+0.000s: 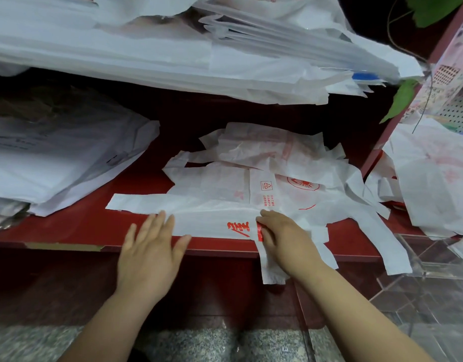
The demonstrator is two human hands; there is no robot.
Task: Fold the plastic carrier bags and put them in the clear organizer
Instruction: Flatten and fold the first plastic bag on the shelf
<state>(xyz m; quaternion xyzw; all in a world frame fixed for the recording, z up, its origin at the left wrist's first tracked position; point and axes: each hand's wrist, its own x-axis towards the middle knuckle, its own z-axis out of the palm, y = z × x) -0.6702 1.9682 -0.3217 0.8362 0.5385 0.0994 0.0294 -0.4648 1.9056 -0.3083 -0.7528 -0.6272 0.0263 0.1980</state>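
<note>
Hands work at the front edge of a dark red counter (94, 223), above a speckled stone floor (199, 343). The left hand (149, 254) lies flat with straight, spread fingers, pressing the left part of the folded bag (212, 220), a long white strip with red print that runs along the counter's edge. The right hand (285, 239) has its fingers curled and pinches the same bag at its red print; below this hand a handle of the bag hangs over the edge. To the right of the folded bag stands the clear organizer (434, 259), lower than the counter top; floor tiles show through its walls, and a heap of white bags (434, 184) spills over its far rim, though what lies inside I cannot tell. Just behind the folded bag, loose crumpled bags (264, 158) with red logos lie overlapping on the counter. Left of and behind the folded bag sits a flat stack of white bags (55, 158). Above and beyond it, a thicker stack (147, 56) overhangs an upper shelf, and green leaves (402, 100) hang at the far right.
</note>
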